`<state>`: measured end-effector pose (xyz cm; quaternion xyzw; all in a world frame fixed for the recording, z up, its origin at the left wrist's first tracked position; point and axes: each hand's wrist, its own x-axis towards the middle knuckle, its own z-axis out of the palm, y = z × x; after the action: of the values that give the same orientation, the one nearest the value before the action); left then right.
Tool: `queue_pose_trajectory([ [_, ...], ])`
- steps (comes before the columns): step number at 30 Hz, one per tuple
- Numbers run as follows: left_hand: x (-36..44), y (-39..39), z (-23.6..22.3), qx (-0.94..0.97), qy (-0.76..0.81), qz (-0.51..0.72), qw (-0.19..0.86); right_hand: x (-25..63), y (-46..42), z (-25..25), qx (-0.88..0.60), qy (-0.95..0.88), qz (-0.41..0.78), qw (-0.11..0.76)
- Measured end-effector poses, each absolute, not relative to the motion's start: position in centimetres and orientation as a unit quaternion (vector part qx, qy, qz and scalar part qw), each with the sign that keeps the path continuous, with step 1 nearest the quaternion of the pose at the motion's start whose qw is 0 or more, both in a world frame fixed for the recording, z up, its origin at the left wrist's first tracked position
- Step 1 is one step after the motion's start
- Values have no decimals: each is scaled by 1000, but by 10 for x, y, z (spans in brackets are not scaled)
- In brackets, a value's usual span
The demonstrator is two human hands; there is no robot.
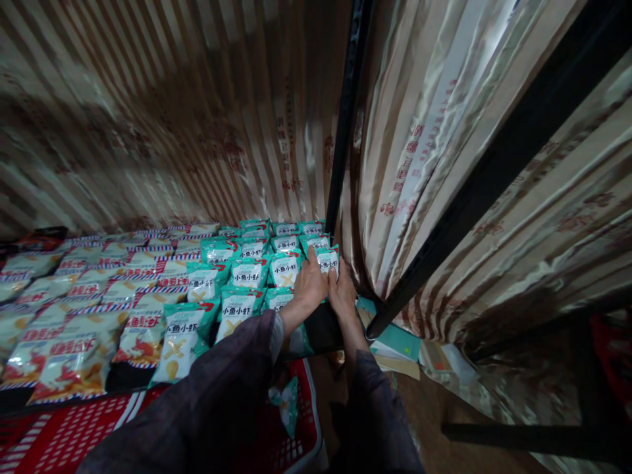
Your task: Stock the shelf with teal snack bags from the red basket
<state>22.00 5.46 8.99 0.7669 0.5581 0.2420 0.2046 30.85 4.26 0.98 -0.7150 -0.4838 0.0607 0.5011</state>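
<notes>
Near the right end of a dark shelf, my left hand (311, 288) and my right hand (342, 291) grip a teal-and-white snack bag (326, 261) from its two sides. The bag stands upright in front of another teal bag (317, 242). Rows of matching teal bags fill the shelf to the left of my hands, the nearest being a bag (285, 268) beside my left fingers. My left forearm covers part of the front row.
White-and-red snack bags (74, 359) stand in rows farther left. Below the shelf is a red plastic basket (312, 421) with a teal bag (288, 407) inside. Black metal posts (345, 118) rise by pleated curtains (197, 131). Teal and tan flat items (402, 343) lie low at right.
</notes>
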Motion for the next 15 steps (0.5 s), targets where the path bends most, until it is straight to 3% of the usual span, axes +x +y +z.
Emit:
queue_pose_trajectory([
  [15,216,56,96,766,554,224,236,304,39,11,-703,-493,28,512],
])
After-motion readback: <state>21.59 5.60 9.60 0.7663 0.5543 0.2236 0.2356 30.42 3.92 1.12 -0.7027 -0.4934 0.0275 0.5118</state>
